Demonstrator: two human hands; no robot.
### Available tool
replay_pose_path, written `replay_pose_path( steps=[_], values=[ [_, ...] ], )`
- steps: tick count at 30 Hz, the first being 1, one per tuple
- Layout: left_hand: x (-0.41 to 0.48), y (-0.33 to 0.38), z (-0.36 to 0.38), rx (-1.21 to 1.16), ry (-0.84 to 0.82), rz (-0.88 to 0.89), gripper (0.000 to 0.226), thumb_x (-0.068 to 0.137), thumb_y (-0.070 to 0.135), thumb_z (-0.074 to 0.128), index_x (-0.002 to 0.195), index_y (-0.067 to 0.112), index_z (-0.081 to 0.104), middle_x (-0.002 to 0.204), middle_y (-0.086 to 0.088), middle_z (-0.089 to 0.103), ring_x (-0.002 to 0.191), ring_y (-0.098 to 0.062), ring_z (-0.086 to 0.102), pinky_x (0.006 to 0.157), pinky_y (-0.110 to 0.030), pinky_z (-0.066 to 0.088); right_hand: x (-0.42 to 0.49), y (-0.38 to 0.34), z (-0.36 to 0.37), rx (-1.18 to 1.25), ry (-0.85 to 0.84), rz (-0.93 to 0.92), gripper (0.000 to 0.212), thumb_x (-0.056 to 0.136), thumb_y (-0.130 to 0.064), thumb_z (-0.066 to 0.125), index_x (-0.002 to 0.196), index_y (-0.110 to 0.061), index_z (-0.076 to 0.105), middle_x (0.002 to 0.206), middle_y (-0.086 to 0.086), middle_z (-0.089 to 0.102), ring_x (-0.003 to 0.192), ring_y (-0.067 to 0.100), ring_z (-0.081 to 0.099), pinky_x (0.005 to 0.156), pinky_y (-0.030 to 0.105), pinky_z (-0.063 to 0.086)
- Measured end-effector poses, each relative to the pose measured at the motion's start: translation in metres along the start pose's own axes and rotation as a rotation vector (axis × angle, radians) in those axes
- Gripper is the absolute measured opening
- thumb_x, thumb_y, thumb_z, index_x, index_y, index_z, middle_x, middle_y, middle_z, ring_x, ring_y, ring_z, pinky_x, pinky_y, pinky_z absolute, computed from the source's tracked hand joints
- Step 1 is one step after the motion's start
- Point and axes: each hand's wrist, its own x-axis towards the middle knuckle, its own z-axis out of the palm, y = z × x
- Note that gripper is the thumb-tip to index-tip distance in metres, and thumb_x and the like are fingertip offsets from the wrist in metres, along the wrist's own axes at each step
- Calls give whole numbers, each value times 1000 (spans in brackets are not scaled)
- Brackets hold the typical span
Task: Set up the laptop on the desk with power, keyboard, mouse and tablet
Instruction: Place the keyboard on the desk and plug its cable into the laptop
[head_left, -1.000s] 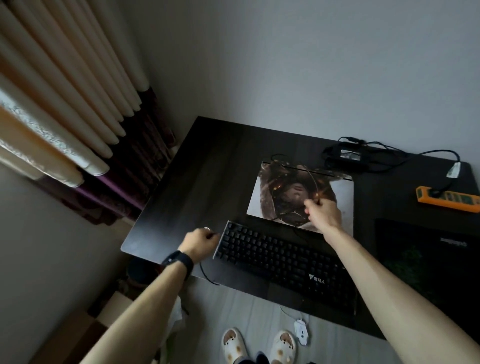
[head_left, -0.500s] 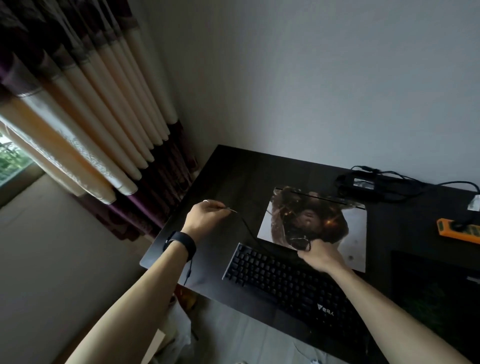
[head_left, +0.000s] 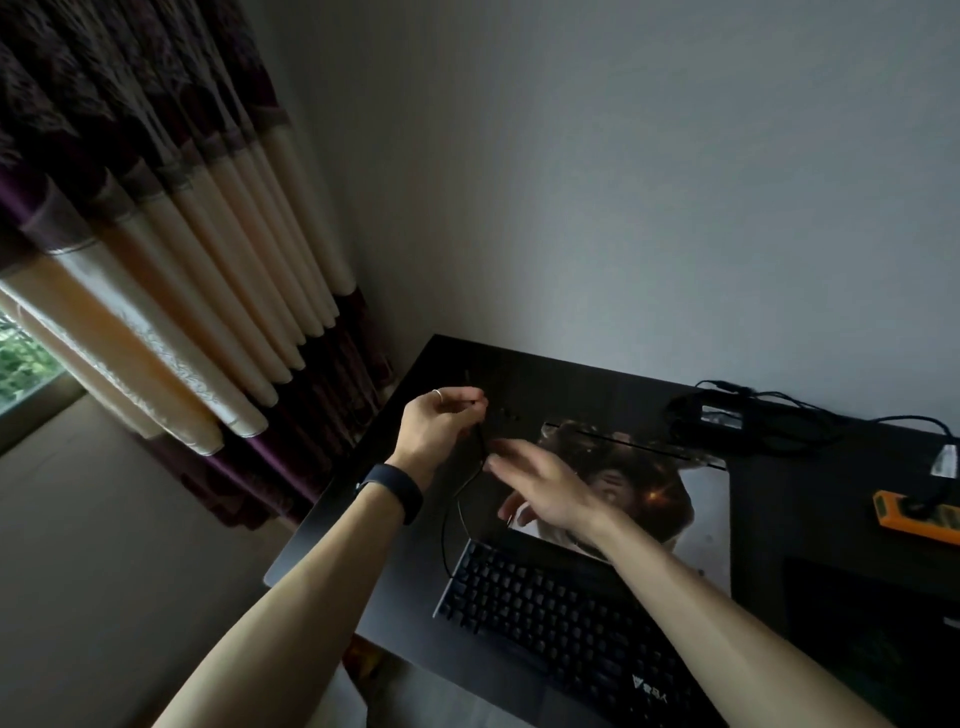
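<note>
Pinching the keyboard cable (head_left: 470, 480), left hand (head_left: 439, 428) is holding it above the surface (head_left: 374, 499) beside the laptop (head_left: 696, 499); right hand (head_left: 553, 496) is hovering alongside, fingers (head_left: 506, 451) loose, empty. Light, limp, so probably best gripped near its end.

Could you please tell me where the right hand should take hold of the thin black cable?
Probably pinch the thin black cable on the free stretch below where the left hand pinches it, coming from the right. There it hangs clear of the dark desk before curving down to the black keyboard's left end.
</note>
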Motion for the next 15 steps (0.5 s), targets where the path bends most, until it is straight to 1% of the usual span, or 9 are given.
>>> replay_pose_path(
  steps=[2, 4, 6, 8, 10, 12, 13, 15],
  values=[
    [10, -3, -1, -45, -38, -65, 26, 77, 16, 82, 99, 17, 67, 92, -1, 76, 82, -8, 69, 69, -24, 49, 13, 3, 8, -2, 25, 21, 33, 100, -40, 58, 129, -24, 59, 121, -3, 67, 66, 18, 71, 53, 28, 50],
    [25, -11, -5, -71, -79, -122, 36, 74, 22, 84, 103, 17, 63, 96, 1, 77, 83, -5, 69, 71, -27, 46, 28, 10, 15, 21, 59, 42, 26, 99, -39, 60, 121, -24, 64, 116, -2, 68, 66, 16, 70, 52, 26, 48],
    [38, -18, -7, -71, -113, -158, 42, 70, 26, 87, 104, 18, 63, 96, 2, 77, 83, -3, 69, 73, -28, 45, 40, 17, 20, 48, 67, 61, 22, 98, -38, 63, 114, -25, 69, 109, -2, 72, 66, 14, 69, 53, 24, 48],
    [58, -26, -11, -70, -159, -204, 46, 69, 28, 88, 107, 18, 64, 97, 3, 77, 84, -4, 69, 75, -29, 44, 55, 22, 27, 90, 94, 66, 19, 99, -35, 62, 107, -21, 73, 100, -3, 74, 67, 14, 69, 55, 23, 51],
    [77, -30, -16, -120, -217, -294, 43, 71, 24, 86, 108, 17, 66, 98, 5, 76, 87, -7, 67, 76, -29, 43, 69, 26, 31, 108, 143, 60, 23, 103, -30, 56, 100, -14, 73, 92, -2, 73, 69, 14, 69, 60, 23, 53],
    [97, -31, -22, -203, -294, -426, 29, 76, 17, 79, 103, 15, 69, 96, 3, 72, 88, -12, 65, 75, -27, 43, 77, 34, 30, 55, 184, 58, 26, 105, -24, 52, 94, -10, 71, 86, -1, 72, 72, 12, 68, 65, 23, 54],
    [107, -30, -25, -258, -307, -492, 23, 79, 14, 74, 101, 14, 69, 93, 1, 70, 86, -14, 65, 74, -26, 44, 78, 40, 30, 4, 189, 71, 26, 105, -22, 52, 92, -10, 71, 86, 0, 71, 73, 12, 67, 66, 24, 53],
    [133, -28, -32, -391, -273, -592, 16, 84, 9, 62, 100, 11, 65, 85, -3, 65, 80, -18, 65, 73, -28, 47, 79, 58, 30, -117, 189, 136, 27, 104, -22, 54, 91, -9, 73, 87, 4, 74, 74, 12, 68, 68, 23, 53]
  ],
)
